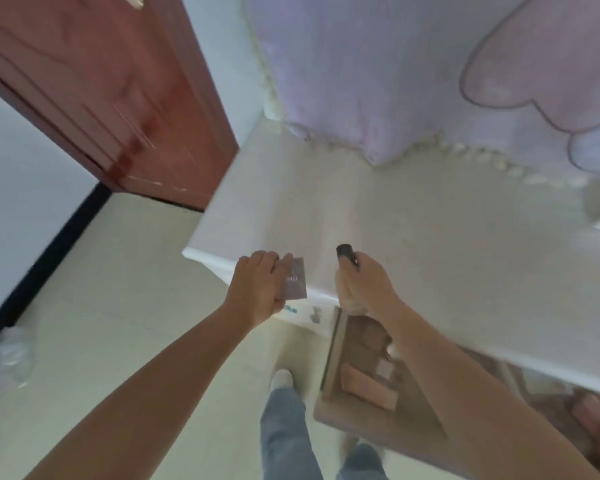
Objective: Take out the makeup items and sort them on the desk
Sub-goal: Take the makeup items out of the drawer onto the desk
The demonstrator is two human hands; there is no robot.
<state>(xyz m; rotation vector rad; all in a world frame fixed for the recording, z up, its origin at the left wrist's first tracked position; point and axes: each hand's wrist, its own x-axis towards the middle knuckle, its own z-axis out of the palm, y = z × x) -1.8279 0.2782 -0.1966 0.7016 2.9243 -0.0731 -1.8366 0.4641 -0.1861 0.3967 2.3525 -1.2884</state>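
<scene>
My left hand (pixel 257 285) grips a flat mauve-brown makeup case (pixel 296 280) over the front left corner of the white desk (pixel 430 244). My right hand (pixel 364 285) holds a small dark tube (pixel 346 256) with its black end pointing away, just above the desk's front edge. Below the desk edge an open drawer (pixel 357 382) shows several pinkish and beige boxes; my right forearm crosses over it. The picture is blurred by motion.
A lilac curtain (pixel 413 71) with a beaded hem hangs over the back of the desk. A red-brown door (pixel 111 98) stands at the left. Pale floor tiles lie below, with my legs in jeans (pixel 284 434) and a crumpled clear bag (pixel 4 355) at far left.
</scene>
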